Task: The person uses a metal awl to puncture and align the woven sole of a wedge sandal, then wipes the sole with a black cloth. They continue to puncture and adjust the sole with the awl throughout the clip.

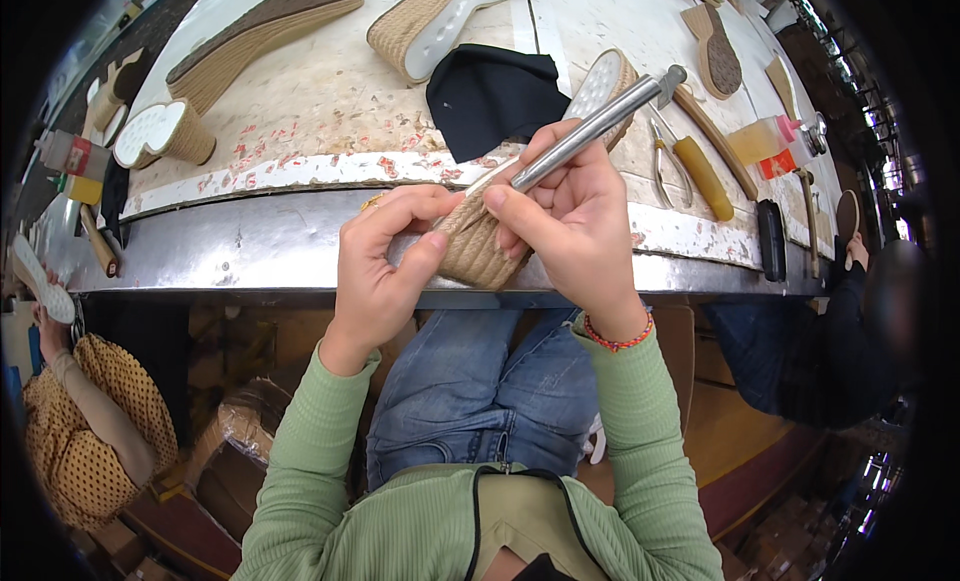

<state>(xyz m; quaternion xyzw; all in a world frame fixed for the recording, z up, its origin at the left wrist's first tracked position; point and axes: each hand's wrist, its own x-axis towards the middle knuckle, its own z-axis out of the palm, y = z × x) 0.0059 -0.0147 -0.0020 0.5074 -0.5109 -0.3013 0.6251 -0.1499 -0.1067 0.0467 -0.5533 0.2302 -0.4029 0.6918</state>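
A wedge sole wrapped in tan woven rope (482, 256) is held just over the table's front edge. My left hand (380, 261) pinches its left side between thumb and fingers. From the right, my right hand (585, 231) grips a steel-handled tool (592, 129), its small grey head pointing up and away. My right thumb and fingertips also rest against the sole's upper edge. My palms hide part of the sole. Just beyond lies a black cloth (495, 93), beside another rope-sided sole with a white dimpled top (597, 79).
More wedge soles (255, 43) lie across the worn table (290, 236). Pliers (664, 166), a yellow-handled awl (703, 176), a wooden stick (715, 141) and a bottle of yellow liquid (757, 139) lie to the right. People sit on both sides, one holding a sole (42, 281).
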